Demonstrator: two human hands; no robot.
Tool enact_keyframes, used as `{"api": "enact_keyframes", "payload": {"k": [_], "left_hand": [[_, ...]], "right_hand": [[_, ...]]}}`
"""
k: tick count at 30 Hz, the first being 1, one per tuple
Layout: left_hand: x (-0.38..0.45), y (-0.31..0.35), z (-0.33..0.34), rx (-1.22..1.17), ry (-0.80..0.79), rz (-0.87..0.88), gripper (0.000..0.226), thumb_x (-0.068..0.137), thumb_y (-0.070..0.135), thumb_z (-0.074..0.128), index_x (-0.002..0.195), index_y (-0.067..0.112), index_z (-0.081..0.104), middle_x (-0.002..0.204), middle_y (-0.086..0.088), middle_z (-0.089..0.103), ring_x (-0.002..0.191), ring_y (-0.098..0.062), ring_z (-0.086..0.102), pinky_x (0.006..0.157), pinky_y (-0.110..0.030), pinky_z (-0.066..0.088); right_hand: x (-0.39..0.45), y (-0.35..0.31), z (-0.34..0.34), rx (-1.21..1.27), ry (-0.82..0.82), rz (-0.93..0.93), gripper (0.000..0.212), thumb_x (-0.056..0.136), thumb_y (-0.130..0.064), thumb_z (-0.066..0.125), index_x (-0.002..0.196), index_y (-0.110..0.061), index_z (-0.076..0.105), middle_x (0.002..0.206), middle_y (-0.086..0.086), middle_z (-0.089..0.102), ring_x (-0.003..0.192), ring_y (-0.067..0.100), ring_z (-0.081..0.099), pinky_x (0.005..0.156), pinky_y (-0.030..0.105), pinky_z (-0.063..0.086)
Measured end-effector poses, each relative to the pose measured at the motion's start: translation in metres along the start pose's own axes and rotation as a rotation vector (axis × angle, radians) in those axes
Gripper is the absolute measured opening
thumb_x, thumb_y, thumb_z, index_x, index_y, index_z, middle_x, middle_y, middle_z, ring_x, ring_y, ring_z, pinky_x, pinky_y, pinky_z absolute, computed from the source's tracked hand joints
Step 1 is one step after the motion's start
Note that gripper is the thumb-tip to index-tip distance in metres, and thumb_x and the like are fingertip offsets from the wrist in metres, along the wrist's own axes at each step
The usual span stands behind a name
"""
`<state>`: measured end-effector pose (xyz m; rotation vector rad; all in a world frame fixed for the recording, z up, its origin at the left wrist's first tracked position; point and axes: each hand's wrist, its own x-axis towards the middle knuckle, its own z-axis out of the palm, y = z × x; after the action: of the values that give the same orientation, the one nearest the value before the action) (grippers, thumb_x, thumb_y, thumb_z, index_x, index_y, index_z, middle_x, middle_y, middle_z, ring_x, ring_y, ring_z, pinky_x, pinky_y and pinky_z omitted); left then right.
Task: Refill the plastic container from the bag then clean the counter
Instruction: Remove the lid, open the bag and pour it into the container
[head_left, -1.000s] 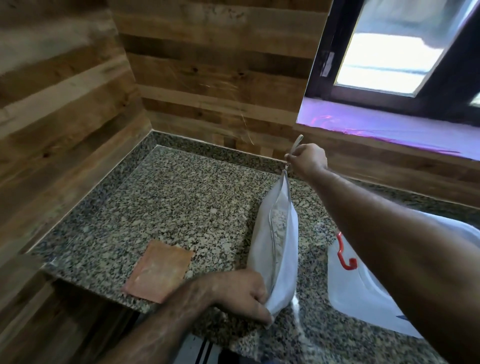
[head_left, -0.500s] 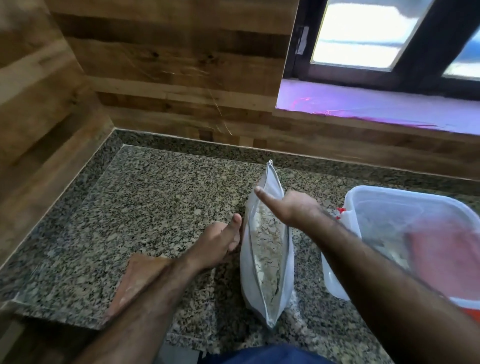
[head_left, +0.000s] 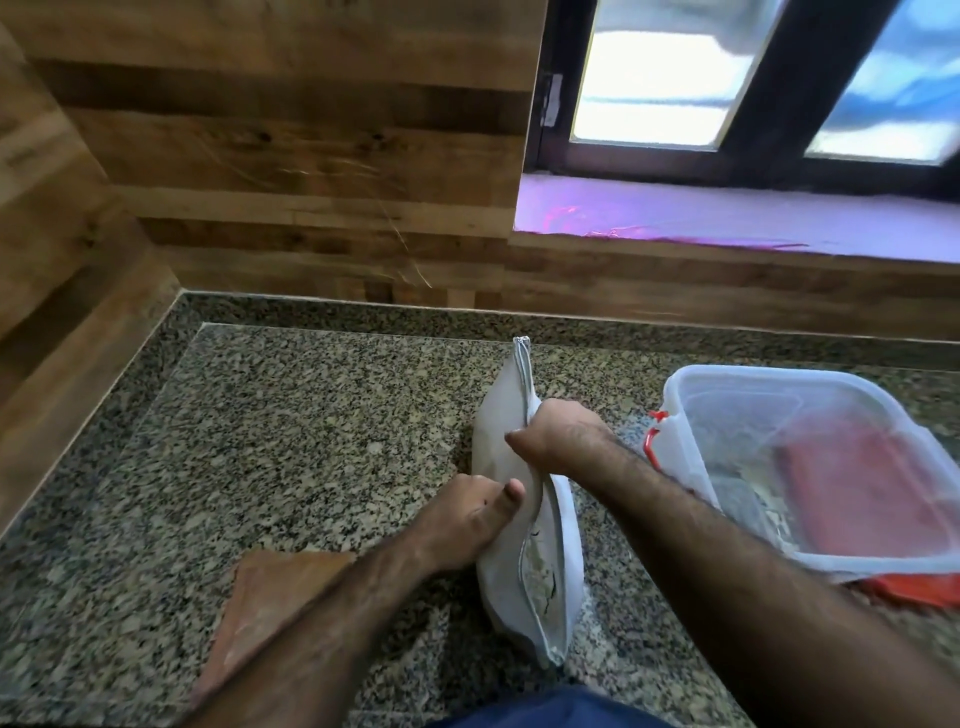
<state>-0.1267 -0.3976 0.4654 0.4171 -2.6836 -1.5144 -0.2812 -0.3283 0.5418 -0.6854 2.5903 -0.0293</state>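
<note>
Head camera view, looking down at a speckled granite counter (head_left: 291, 441) set into a corner of wood-panelled walls. Nearest the counter's front edge, an orange cloth (head_left: 260, 597) lies flat, partly covered by the person's left forearm. Just beside it, toward the middle of the front edge, a white zip-top bag (head_left: 558, 587) stands upright, running front to back. Its near end gapes open, showing pale flakes inside; its far end looks closed. The left hand (head_left: 462, 519) rests against the bag's left side, thumb pressed to the plastic; the fingers are hidden, so whether this grip is open or closed cannot be told. The right hand (head_left: 556, 439) is a closed grip, fingers curled round the bag's top seam about midway along. Toward the counter's right edge sits a clear plastic container (head_left: 691, 447) without its lid, red latches on its side, near the bag but apart from it. Beyond the back edge is a purple-lit window sill (head_left: 727, 213).
</note>
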Motion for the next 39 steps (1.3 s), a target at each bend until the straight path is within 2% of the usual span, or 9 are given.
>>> {"api": "enact_keyframes", "payload": {"k": [3,13,21,24,27,29,32,35,39], "left_hand": [[-0.002,-0.007,-0.004,-0.042,0.011,-0.017,0.114,0.072,0.108,0.006,0.061,0.004,0.051,0.054,0.004,0.047,0.055,-0.018,0.046,0.058,-0.048,0.039],[0.012,-0.013,-0.034,-0.207,0.269,-0.093,0.117,0.068,0.109,0.000,0.060,0.001,0.046,0.052,0.007,0.042,0.049,-0.010,0.035,0.050,-0.022,0.026],[0.048,0.003,-0.119,-0.283,0.725,-0.215,0.101,0.077,0.105,0.011,0.067,0.019,0.062,0.067,-0.010,0.064,0.063,-0.022,0.059,0.067,-0.034,0.043],[0.068,0.036,-0.176,-0.347,0.734,-0.261,0.077,0.093,0.089,0.035,0.102,0.020,0.070,0.107,-0.009,0.074,0.100,-0.032,0.069,0.078,-0.039,0.052],[0.079,0.068,-0.230,-0.594,0.592,-0.354,0.070,0.089,0.083,0.055,0.123,0.024,0.073,0.121,-0.011,0.074,0.113,-0.038,0.068,0.092,-0.054,0.061],[0.076,0.089,-0.257,-0.663,0.529,-0.380,0.051,0.090,0.072,0.063,0.106,0.027,0.080,0.115,-0.009,0.074,0.104,-0.033,0.068,0.092,-0.048,0.059],[0.065,0.115,-0.277,-0.594,0.465,-0.392,0.047,0.099,0.059,0.060,0.082,0.020,0.079,0.080,-0.013,0.068,0.065,-0.028,0.061,0.063,-0.032,0.045],[0.053,0.136,-0.279,-0.624,0.367,-0.380,0.049,0.107,0.044,0.048,0.070,0.014,0.059,0.049,-0.008,0.050,0.038,-0.020,0.048,0.042,-0.023,0.038],[0.051,0.150,-0.272,-0.641,0.414,-0.239,0.038,0.108,-0.001,0.034,0.085,0.007,0.063,0.048,-0.006,0.050,0.030,-0.017,0.047,0.032,-0.020,0.039]], "right_hand": [[-0.001,0.001,0.003,-0.059,0.061,-0.050,0.030,0.100,-0.043,0.062,0.090,-0.016,0.065,0.079,0.000,0.064,0.068,0.016,0.062,0.055,0.027,0.046],[-0.013,-0.012,-0.008,-0.081,0.123,-0.193,0.043,0.107,-0.053,0.055,0.102,-0.015,0.076,0.080,0.000,0.061,0.080,0.025,0.064,0.069,0.031,0.052],[-0.047,-0.020,-0.099,0.065,0.349,-0.475,0.056,0.104,-0.051,0.062,0.060,-0.021,0.044,0.066,-0.007,0.051,0.074,0.023,0.055,0.068,0.032,0.040],[-0.051,-0.027,-0.147,0.154,0.493,-0.610,0.055,0.103,-0.048,0.065,0.063,-0.017,0.044,0.062,-0.002,0.050,0.071,0.025,0.053,0.065,0.036,0.039],[-0.052,-0.038,-0.186,0.210,0.635,-0.764,0.050,0.103,-0.048,0.066,0.072,-0.011,0.055,0.064,0.004,0.055,0.068,0.028,0.054,0.064,0.042,0.046],[-0.057,-0.043,-0.209,0.232,0.722,-0.870,0.047,0.103,-0.046,0.067,0.070,-0.015,0.056,0.064,0.001,0.056,0.063,0.024,0.055,0.062,0.043,0.049],[-0.062,-0.041,-0.235,0.214,0.840,-0.957,0.042,0.103,-0.045,0.065,0.074,-0.015,0.064,0.063,-0.001,0.059,0.060,0.021,0.057,0.061,0.045,0.053],[-0.061,-0.030,-0.250,0.216,0.895,-0.978,0.045,0.102,-0.050,0.058,0.074,-0.016,0.066,0.063,-0.003,0.060,0.058,0.021,0.057,0.059,0.045,0.053],[-0.066,0.000,-0.265,0.102,0.836,-0.910,0.049,0.105,-0.053,0.056,0.072,-0.017,0.059,0.061,-0.002,0.056,0.057,0.019,0.054,0.059,0.036,0.045]]}}
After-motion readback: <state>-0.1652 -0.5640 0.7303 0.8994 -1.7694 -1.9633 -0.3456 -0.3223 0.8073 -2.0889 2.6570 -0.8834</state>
